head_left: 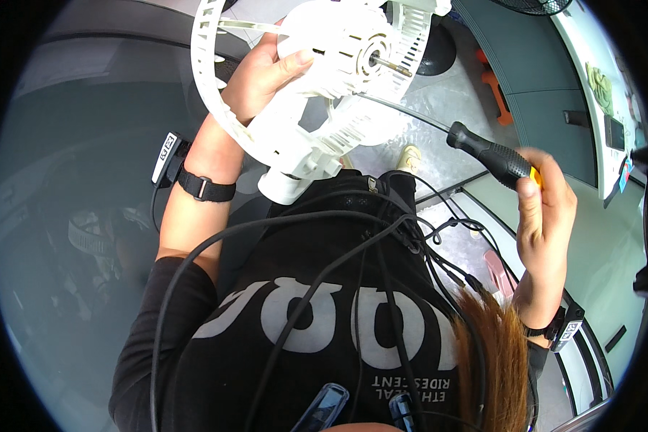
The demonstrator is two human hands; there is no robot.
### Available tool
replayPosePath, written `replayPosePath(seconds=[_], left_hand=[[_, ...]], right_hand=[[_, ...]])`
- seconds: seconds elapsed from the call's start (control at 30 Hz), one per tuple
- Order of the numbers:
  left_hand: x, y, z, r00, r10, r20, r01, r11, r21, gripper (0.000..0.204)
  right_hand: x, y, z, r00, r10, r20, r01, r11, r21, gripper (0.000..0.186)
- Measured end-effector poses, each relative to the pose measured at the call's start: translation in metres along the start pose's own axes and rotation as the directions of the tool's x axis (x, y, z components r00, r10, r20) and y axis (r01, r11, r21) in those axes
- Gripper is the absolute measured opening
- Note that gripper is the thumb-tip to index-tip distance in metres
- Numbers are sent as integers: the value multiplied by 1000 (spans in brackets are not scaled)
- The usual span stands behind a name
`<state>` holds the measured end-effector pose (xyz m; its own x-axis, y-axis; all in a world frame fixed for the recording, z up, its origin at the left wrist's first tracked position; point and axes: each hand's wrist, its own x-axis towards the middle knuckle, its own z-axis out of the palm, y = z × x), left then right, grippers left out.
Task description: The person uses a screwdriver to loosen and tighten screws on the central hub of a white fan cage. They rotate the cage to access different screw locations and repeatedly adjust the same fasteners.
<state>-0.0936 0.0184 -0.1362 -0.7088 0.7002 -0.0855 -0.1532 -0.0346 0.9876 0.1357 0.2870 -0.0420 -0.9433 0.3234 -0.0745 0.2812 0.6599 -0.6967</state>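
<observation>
A white plastic fan body [295, 122], with a vented motor housing, a curved outer frame and a bare metal shaft, is held up in front of me. My left hand [259, 79] grips it by the housing, thumb lying over the white plastic. In my right hand [547, 205] is a screwdriver [486, 153] with a black handle and a yellow end, fingers closed around the handle's end. Its long blade reaches left to the lower edge of the motor housing, beside the shaft. Whether the tip sits in a screw I cannot tell.
Black cables [324, 216] hang across my chest and lap. On the right stands a dark grey cabinet [533, 115] beside a white worktop [579, 65] bearing a green cloth [599, 88]. An orange-red object [495, 97] is on the floor. A glossy grey surface [72, 187] fills the left.
</observation>
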Motion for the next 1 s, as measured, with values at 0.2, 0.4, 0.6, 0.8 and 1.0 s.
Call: replayPosePath(seconds=[0.2,0.4,0.6,0.8,1.0], left_hand=[[-1,1,-5,996,49,78,-50,999,16,62],[1,-1,-2,998,-40,-50,42,998,37,60],[4,1,-5,995,-28,97,29,1000,-5,58],[3,0,1,998,-31,-55,33,999,28,53],[3,5,0,999,-36,35,35,999,24,56]], right_hand=[[2,-4,5,983,-177,-57,177,984,9,24],[-1,-4,2,996,55,71,-76,933,352,30],[2,4,3,963,-262,-69,252,959,-128,29],[-2,4,1,999,-14,48,1,965,260,38],[2,1,1,986,-163,21,163,955,-250,29]])
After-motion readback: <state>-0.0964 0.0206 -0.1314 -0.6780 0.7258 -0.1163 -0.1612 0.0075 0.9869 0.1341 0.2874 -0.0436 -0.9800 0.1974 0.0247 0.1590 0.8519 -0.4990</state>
